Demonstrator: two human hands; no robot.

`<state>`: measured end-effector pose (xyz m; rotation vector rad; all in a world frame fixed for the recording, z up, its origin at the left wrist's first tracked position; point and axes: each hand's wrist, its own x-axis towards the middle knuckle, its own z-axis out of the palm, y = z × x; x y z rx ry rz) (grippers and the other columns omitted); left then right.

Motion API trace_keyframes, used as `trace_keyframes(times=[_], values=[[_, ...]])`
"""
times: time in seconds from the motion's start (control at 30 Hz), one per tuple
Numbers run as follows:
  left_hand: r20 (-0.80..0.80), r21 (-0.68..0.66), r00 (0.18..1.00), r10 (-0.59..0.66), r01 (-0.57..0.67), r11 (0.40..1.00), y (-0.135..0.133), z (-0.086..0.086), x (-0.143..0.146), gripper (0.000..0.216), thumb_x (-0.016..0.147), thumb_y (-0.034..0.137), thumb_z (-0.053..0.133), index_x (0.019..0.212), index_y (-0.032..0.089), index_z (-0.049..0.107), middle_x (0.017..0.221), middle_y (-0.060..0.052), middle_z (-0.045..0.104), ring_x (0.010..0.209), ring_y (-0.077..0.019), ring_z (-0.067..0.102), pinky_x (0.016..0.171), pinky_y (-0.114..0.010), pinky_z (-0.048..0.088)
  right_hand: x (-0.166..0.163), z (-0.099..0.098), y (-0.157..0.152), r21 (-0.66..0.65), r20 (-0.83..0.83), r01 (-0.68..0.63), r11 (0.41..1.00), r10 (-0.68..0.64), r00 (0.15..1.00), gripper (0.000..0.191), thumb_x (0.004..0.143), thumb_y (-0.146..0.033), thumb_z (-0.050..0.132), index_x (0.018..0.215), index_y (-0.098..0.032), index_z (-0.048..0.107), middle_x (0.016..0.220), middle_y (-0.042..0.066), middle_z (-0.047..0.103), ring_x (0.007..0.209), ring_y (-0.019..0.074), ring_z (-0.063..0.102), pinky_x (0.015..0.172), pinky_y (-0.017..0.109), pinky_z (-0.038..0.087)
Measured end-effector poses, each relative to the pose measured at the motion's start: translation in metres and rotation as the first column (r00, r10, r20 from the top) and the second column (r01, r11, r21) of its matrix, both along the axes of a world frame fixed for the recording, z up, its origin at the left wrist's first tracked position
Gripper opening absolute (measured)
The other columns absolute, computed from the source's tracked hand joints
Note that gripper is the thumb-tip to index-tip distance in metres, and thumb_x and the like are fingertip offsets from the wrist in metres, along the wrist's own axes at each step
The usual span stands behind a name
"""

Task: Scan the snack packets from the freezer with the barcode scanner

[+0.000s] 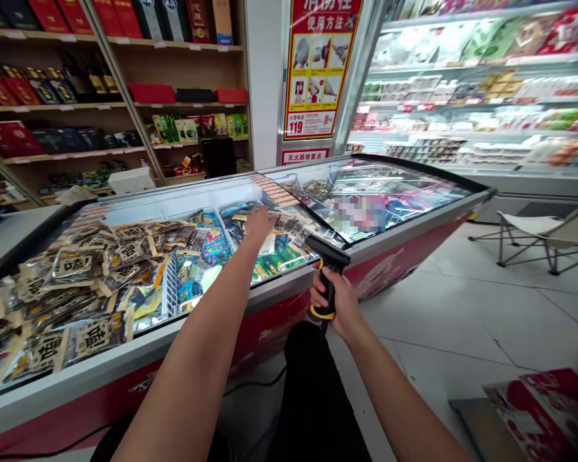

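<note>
My right hand [334, 292] is wrapped round the grip of a black and yellow barcode scanner [328, 251], upright at the freezer's front edge. A cable runs down from its base. My left hand [261, 224] reaches over the chest freezer [279, 287], its fingers spread over bagged food near a white wire divider; the fingertips are partly hidden. Below that wrist lie green and blue packets [275, 256]. To the left are blue bags [216, 245] and a heap of clear-and-black food packets [72, 264] with large dark characters.
A glass lid [395, 192] covers the freezer's right part. Shelves [187, 46] of boxes and bottles stand behind. A refrigerated display [433, 109] is at the back right. A folding chair [530, 223] and a red carton [544, 410] are on the floor at right.
</note>
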<state>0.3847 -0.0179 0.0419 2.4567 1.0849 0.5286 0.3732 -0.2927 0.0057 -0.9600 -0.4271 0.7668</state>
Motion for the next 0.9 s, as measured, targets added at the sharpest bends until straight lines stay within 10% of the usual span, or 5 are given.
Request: trace_keyframes(times=[0.2, 0.6, 0.9], values=[[-0.04, 0.141, 0.999, 0.007, -0.001, 0.99, 0.0, -0.004, -0.024, 0.05, 0.108, 0.048, 0.046, 0.145, 0.024, 0.067, 0.154, -0.018, 0.062, 0.15, -0.0346, 0.052, 0.129, -0.054, 0.031, 0.003, -0.001, -0.002, -0.001, -0.037, -0.001, 1.0, 0.001, 0.999, 0.037, 0.082, -0.045, 0.084, 0.103, -0.023, 0.063, 0.061, -0.01, 0.048, 0.038, 0.0049, 0.035, 0.042, 0.02, 0.033], [-0.242, 0.425, 0.9, 0.362, -0.238, 0.873, 0.012, 0.002, -0.262, 0.057, 0.103, 0.045, 0.054, 0.156, 0.023, 0.058, 0.168, -0.021, 0.047, 0.16, -0.0425, 0.038, 0.129, -0.061, 0.03, -0.054, 0.003, 0.043, 0.031, -0.076, -0.239, 0.97, 0.241, 0.968, 0.035, 0.081, -0.042, 0.087, 0.101, -0.023, 0.066, 0.061, -0.009, 0.048, 0.038, 0.0044, 0.037, 0.042, 0.02, 0.035], [-0.216, 0.5, 0.799, 0.562, -0.404, 0.766, 0.018, 0.013, -0.332, 0.051, 0.103, 0.029, 0.046, 0.148, 0.014, 0.064, 0.155, -0.024, 0.06, 0.147, -0.043, 0.051, 0.12, -0.057, 0.042, -0.095, 0.0, 0.069, 0.01, -0.063, -0.364, 0.931, 0.364, 0.929, 0.037, 0.078, -0.044, 0.089, 0.102, -0.022, 0.069, 0.06, -0.008, 0.049, 0.038, 0.0047, 0.039, 0.042, 0.02, 0.036]])
